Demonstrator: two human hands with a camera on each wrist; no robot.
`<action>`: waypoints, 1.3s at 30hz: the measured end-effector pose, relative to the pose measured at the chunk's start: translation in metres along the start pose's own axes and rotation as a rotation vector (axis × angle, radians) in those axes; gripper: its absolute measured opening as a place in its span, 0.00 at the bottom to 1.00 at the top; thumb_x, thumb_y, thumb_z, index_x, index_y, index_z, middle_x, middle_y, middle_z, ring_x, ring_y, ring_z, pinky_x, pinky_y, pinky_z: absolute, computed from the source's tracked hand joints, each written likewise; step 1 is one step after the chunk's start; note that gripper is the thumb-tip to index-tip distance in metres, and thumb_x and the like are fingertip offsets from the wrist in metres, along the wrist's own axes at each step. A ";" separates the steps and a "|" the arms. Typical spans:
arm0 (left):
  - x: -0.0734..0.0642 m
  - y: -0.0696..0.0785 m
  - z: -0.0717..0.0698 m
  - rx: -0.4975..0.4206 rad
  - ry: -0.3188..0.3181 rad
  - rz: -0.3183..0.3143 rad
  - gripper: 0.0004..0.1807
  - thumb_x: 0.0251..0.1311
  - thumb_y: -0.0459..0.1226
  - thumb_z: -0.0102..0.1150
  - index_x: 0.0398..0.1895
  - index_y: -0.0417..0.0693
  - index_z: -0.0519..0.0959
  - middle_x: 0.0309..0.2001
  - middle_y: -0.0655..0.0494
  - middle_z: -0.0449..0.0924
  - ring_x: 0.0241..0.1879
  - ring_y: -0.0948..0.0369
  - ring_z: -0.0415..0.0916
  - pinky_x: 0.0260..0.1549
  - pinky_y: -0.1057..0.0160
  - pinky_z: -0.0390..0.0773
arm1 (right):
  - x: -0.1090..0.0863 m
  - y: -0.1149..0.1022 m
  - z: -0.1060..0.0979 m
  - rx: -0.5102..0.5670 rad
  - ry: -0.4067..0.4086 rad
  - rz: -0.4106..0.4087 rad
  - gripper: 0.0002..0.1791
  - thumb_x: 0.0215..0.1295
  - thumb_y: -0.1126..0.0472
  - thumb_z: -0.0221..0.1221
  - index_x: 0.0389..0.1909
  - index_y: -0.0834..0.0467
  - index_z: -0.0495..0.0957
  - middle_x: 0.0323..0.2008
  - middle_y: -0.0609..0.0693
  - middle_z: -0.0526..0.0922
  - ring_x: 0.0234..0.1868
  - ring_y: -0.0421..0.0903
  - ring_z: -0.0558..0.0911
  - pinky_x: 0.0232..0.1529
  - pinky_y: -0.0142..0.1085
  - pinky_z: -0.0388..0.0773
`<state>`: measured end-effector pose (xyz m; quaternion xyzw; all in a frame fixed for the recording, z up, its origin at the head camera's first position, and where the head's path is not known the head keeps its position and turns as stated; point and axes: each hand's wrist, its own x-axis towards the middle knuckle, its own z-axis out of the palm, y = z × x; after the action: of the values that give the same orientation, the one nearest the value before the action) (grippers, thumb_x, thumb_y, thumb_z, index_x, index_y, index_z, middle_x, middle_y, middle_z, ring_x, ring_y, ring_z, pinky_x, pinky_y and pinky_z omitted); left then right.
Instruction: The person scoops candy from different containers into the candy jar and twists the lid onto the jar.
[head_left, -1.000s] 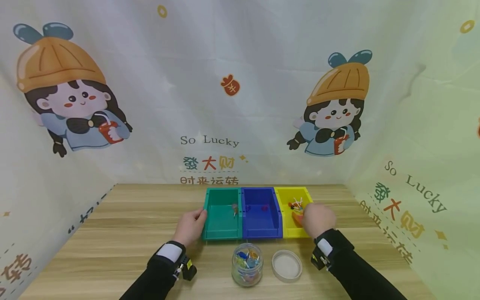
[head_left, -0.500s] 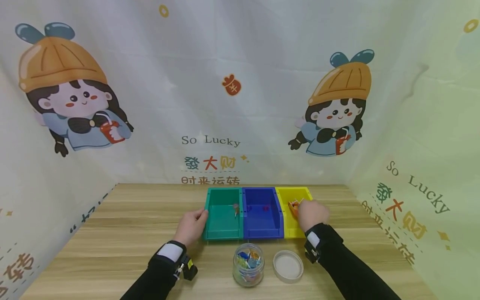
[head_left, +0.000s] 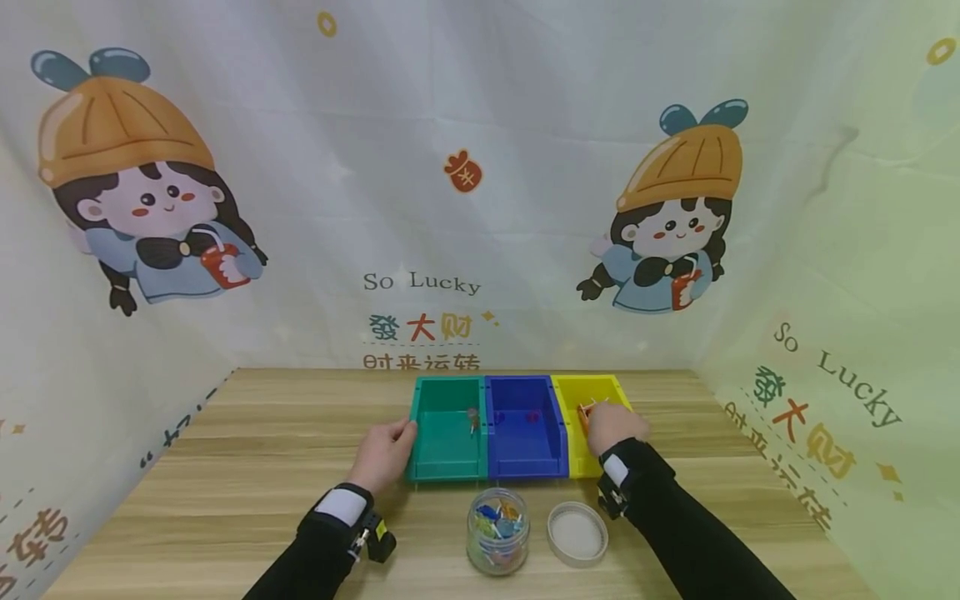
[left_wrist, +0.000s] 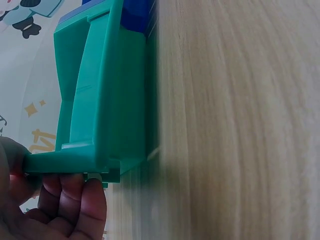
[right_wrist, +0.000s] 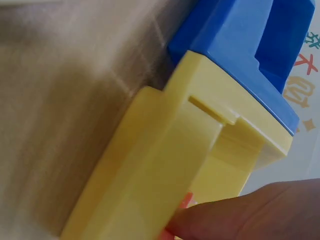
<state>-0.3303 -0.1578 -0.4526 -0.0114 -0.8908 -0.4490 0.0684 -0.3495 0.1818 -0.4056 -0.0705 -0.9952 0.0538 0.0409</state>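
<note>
My left hand (head_left: pixel 382 457) grips the outer left wall of the green bin (head_left: pixel 447 450), its thumb over the rim and fingers curled below. The blue bin (head_left: pixel 527 446) and yellow bin (head_left: pixel 581 385) stand joined to its right. Inside the yellow bin, my right hand (head_left: pixel 617 427) holds an orange-red piece (head_left: pixel 582 414) of unclear kind. Only a bit of that piece shows by a finger in the right wrist view; the other fingertips are hidden. White sticks, like lollipop sticks, show beside the hand. A small wrapped item (head_left: pixel 473 418) lies in the green bin.
An uncapped glass jar (head_left: pixel 498 557) with several colourful wrapped sweets stands before the bins. To its right lies a round white lid (head_left: pixel 577 559). Small dark reddish items (head_left: pixel 532 416) lie in the blue bin. A printed cloth (head_left: pixel 525 208) hangs behind the wooden table (head_left: pixel 277 442).
My right hand has moved left and deeper over the yellow bin, and the orange-red piece has shifted with it toward the white sticks. The left hand keeps its grip on the green bin.
</note>
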 end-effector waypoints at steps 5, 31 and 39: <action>-0.002 0.002 -0.001 -0.005 0.000 -0.006 0.24 0.86 0.42 0.46 0.73 0.39 0.80 0.65 0.38 0.85 0.59 0.47 0.81 0.62 0.42 0.81 | 0.005 0.001 0.001 -0.011 -0.029 0.019 0.12 0.75 0.62 0.60 0.35 0.65 0.86 0.29 0.56 0.82 0.30 0.51 0.79 0.35 0.42 0.77; -0.001 0.005 0.000 -0.011 -0.004 0.007 0.25 0.86 0.42 0.46 0.74 0.36 0.77 0.70 0.34 0.80 0.72 0.38 0.78 0.72 0.35 0.76 | -0.004 0.016 0.005 0.114 0.084 -0.029 0.09 0.68 0.61 0.65 0.33 0.63 0.85 0.27 0.56 0.83 0.27 0.53 0.80 0.27 0.43 0.76; -0.001 0.003 -0.001 -0.002 0.005 0.021 0.25 0.85 0.41 0.46 0.72 0.36 0.79 0.68 0.34 0.82 0.71 0.39 0.79 0.71 0.35 0.77 | -0.007 0.019 0.004 0.136 0.068 0.010 0.09 0.67 0.61 0.65 0.32 0.64 0.85 0.28 0.57 0.83 0.29 0.55 0.80 0.29 0.43 0.76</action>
<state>-0.3285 -0.1569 -0.4503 -0.0198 -0.8901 -0.4490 0.0754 -0.3402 0.1986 -0.4125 -0.0742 -0.9870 0.1191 0.0790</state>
